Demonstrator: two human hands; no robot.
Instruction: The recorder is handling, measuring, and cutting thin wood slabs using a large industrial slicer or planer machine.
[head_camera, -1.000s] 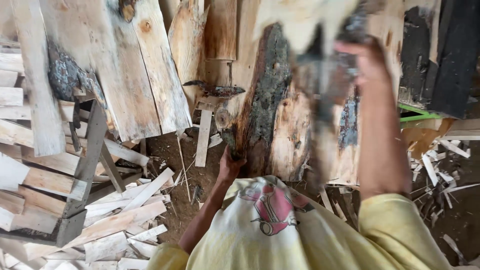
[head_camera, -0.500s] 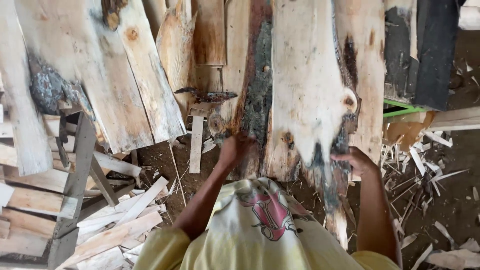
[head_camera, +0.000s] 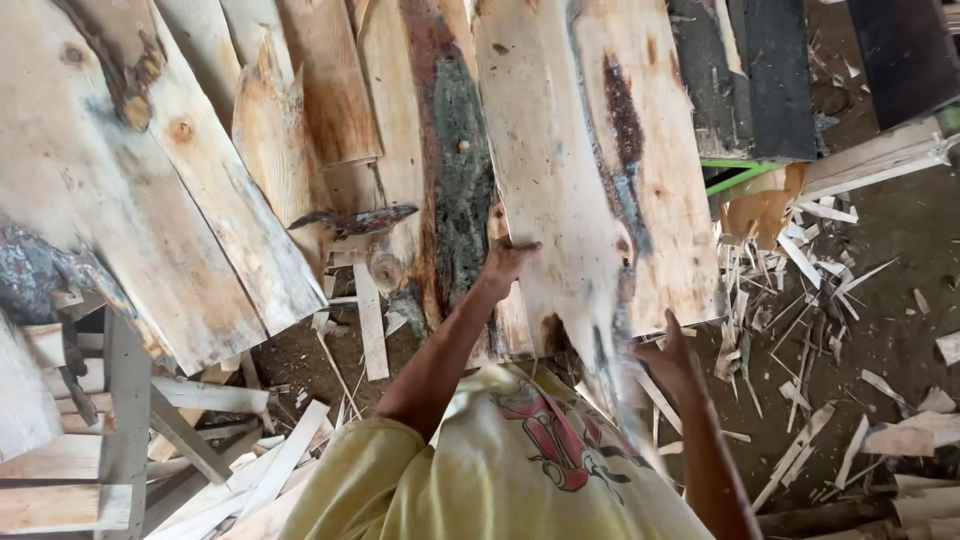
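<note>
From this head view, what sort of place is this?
Probably a rough woodworking yard or sawmill shed. Raw slabs with bark edges lean in a stack, offcuts litter the dirt floor, and both hands, left hand and right hand, grip one pale slab.

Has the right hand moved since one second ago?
Yes. The right hand has come down from high against the leaning boards to the lower end of the pale slab.
</note>
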